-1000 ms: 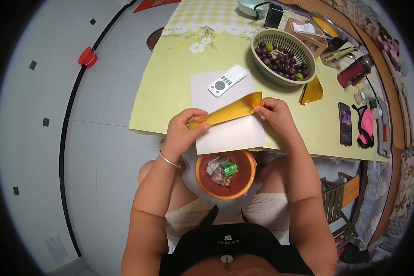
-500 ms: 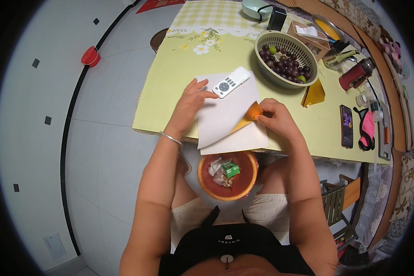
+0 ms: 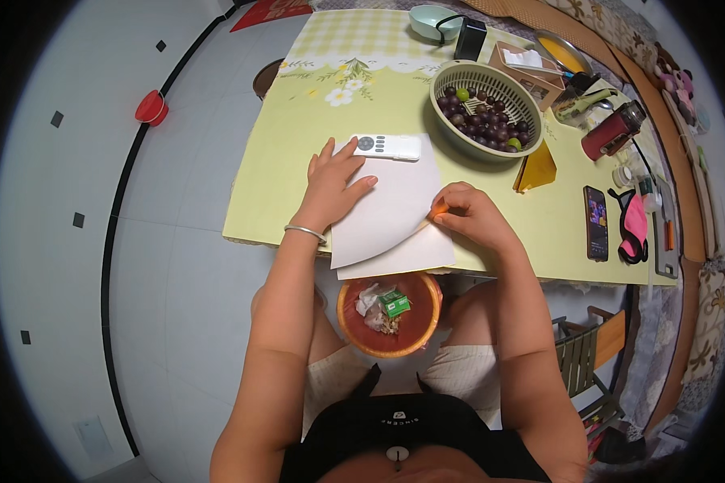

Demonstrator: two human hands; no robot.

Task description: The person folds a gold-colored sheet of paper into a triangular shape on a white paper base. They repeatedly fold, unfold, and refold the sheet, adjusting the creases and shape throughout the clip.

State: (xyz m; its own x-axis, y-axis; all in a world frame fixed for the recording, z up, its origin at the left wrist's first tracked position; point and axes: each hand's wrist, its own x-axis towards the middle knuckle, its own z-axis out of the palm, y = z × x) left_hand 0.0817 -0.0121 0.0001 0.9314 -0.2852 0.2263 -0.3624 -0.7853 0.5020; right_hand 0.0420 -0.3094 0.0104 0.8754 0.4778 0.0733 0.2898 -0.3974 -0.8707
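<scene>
A white sheet of paper [image 3: 388, 197] with a golden underside lies at the table's near edge, over another pale sheet [image 3: 407, 262]. My left hand [image 3: 333, 187] rests on its left side, fingers spread, fingertips at the left end of a white remote control [image 3: 399, 147]. The remote lies nearly level across the sheet's far edge. At the sheet's right edge, my right hand [image 3: 474, 216] pinches the lifted corner between thumb and fingers. A little orange-gold shows by those fingertips; the rest of the underside is hidden.
Beyond the paper stands a basket [image 3: 503, 153] of dark grapes. Right of it are a folded golden piece [image 3: 535, 169], a phone [image 3: 596, 224], a pink-and-black eye mask [image 3: 635, 229] and a red flask [image 3: 614, 130]. A waste bin [image 3: 389, 351] stands below the table edge.
The remote has turned from slanting to nearly level and shifted left. My left hand has come down onto the sheet and remote. The corner in my right hand shows less gold.
</scene>
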